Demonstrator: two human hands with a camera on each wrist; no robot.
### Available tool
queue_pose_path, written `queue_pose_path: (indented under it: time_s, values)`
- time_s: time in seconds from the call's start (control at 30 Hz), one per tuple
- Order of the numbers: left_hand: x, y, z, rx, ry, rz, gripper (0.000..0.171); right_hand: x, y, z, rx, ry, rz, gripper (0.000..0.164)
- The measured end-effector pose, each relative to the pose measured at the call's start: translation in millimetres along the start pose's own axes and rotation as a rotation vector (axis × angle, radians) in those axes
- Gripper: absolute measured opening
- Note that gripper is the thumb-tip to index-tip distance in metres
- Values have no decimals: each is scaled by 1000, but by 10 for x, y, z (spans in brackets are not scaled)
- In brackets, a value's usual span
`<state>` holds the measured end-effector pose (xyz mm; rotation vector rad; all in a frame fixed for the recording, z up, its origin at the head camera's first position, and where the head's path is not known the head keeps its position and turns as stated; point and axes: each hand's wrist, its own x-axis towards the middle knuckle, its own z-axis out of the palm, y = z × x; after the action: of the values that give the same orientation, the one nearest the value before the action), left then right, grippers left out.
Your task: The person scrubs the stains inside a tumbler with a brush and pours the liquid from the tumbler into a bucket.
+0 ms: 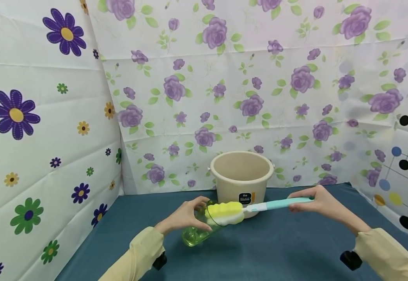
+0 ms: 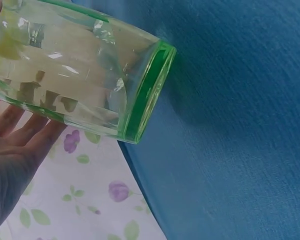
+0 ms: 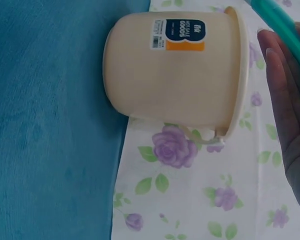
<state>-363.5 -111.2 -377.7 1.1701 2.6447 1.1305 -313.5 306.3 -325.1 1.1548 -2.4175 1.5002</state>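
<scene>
As the head view shows it, the left hand (image 1: 185, 215) has its thumb and fingers curled round a clear green-tinted tumbler (image 1: 191, 236), which tilts with its base low, below the fingers, and its mouth up and toward the right hand (image 1: 317, 201). That right hand pinches the teal handle of a bottle brush (image 1: 282, 203) between thumb and fingers. Out ahead of the pinch, the brush's yellow-and-white sponge head (image 1: 224, 212) lies partly inside the tumbler's mouth, just beside the left fingertips, with the rest outside. Beyond and between both sets of fingers, a beige bucket (image 1: 229, 194) stands upright on a blue tablecloth (image 1: 277, 249), before a rose-printed curtain (image 1: 190, 113).

In the left wrist view, the fingers support one side of the tumbler, while a thumb tip shows at the opposite side; its green-banded base points away from them, and a yellow blur of sponge shows through the wall near the fingers.

In the right wrist view, the fingers lie against the teal handle, which runs out of the picture. The bucket's rim is its part nearest the fingers; its label (image 3: 178, 35) reads "HOT SALE GOODS".
</scene>
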Motion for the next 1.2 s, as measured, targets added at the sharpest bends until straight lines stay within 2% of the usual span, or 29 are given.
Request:
queue_pose_path:
  time_s: [0.37, 0.6, 0.7, 0.87, 0.97, 1.07, 1.2]
  values:
    - [61, 13, 65, 53, -20, 58, 75, 121, 115, 161, 41, -17, 68, 23]
    - [85, 19, 95, 78, -15, 37, 80, 176, 184, 211, 30, -26, 102, 24]
    - [94, 38, 100, 82, -21, 31, 82, 209, 177, 246, 30, -35, 98, 23]
    - [85, 67, 102, 90, -31, 28, 83, 257, 44, 327, 35, -58, 79, 22]
    - [88, 67, 105, 103, -30, 37, 82, 283, 95, 355, 46, -68, 62, 22]
    - [94, 64, 111, 113, -29, 42, 82, 303, 238, 366, 50, -69, 55, 22]
    - [103, 67, 124, 111, -32, 48, 80, 313, 282, 395, 44, -70, 47, 22]
